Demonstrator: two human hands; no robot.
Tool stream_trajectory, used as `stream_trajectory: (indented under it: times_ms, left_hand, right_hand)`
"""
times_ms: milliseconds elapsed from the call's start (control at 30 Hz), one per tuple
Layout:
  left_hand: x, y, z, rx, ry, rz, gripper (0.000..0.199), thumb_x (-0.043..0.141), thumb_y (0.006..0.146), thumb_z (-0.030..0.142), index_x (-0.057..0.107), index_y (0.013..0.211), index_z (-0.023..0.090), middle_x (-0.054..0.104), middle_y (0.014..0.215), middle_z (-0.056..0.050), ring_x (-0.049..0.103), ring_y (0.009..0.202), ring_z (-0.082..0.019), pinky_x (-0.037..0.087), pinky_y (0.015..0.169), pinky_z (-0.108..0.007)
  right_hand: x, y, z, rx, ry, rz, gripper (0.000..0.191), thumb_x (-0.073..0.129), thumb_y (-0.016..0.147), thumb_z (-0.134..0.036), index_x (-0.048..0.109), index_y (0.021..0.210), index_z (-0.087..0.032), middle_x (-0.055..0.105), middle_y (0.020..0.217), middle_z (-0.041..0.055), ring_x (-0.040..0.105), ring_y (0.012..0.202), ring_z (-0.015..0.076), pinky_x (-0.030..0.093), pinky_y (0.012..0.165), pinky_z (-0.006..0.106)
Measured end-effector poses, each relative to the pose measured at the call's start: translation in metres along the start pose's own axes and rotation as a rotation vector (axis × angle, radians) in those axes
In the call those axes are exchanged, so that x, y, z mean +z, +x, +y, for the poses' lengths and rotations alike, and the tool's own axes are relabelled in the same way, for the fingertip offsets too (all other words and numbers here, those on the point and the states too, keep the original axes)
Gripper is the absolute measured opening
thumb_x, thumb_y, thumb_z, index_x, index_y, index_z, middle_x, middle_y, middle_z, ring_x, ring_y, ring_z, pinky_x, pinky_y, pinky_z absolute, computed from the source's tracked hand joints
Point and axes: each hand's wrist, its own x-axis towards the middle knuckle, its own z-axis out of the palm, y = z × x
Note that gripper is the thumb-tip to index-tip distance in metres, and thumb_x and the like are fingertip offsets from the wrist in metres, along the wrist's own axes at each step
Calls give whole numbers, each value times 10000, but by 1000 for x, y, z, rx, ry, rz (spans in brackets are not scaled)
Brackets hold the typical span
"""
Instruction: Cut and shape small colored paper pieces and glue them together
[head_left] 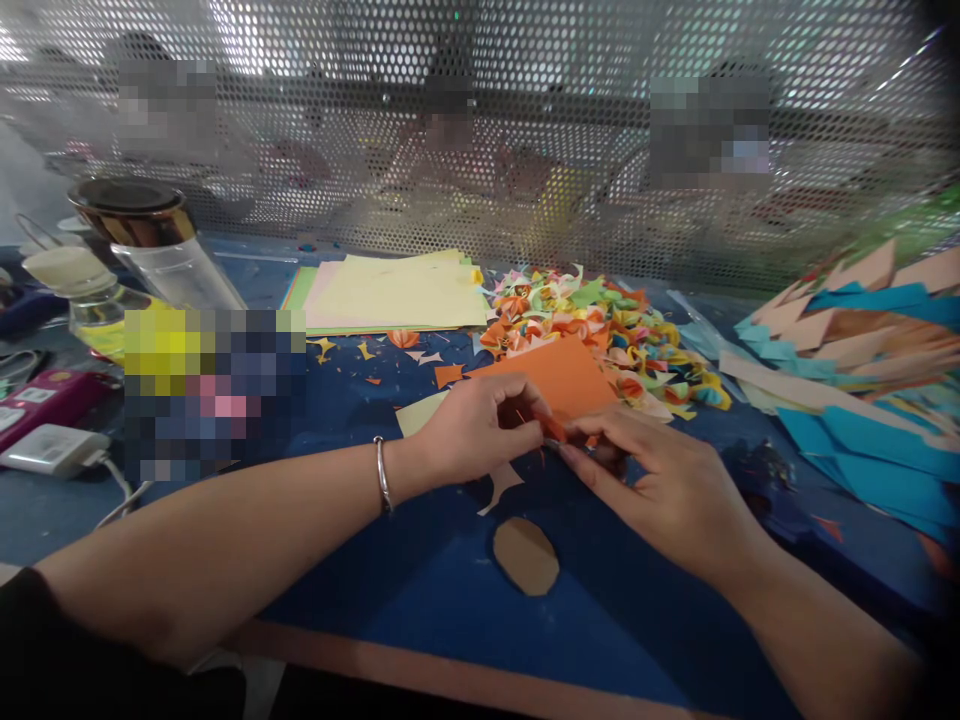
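Above the blue table, my left hand (480, 430), with a silver bangle at its wrist, pinches a small orange paper piece (553, 430). My right hand (664, 480) has its thumb and fingers closed on the same piece from the other side. Fingers hide much of its shape. Just behind the hands lies an orange paper sheet (574, 368). A brown oval card (526, 556) rests on the table in front of them. Under my left hand are a pale paper scrap (501, 487) and part of a cream sheet (418, 414).
Curled paper pieces (585, 310) are heaped at the back, beside a stack of coloured sheets (397, 290). Folded blue and peach papers (862, 400) stand at right. Bottles (165, 240), a purple power strip (56, 405) and a white charger (54, 449) are at left. Behind rises a perforated panel (525, 200).
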Motion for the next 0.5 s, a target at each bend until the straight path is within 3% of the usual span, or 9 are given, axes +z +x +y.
stream_trajectory:
  times_ms: [100,233,500]
  left_hand:
    - [0,-1,1,12,1,-7,138,636,763,219,651,897,193,707,790,-3,612,660,-101,485,628,-257]
    - [1,-2,4,26,-13,73,204,658,755,254,587,939,202,701,907,-17,599,653,-87,492,612,-254]
    - [3,-3,2,-34,-76,57,212,696,775,307,563,909,210,700,881,-20,683,714,-127,516,633,-265]
  right_hand:
    - [0,1,-1,1,3,21,46,642,997,-213,679,988,-240,711,781,-12,652,614,136,516,588,264]
    - [2,2,-3,34,12,69,45,650,998,-235,690,978,-235,705,760,-11,636,593,135,513,588,269]
    - [4,3,-4,95,12,47,94,630,991,-264,689,922,-241,710,727,8,627,570,158,524,598,304]
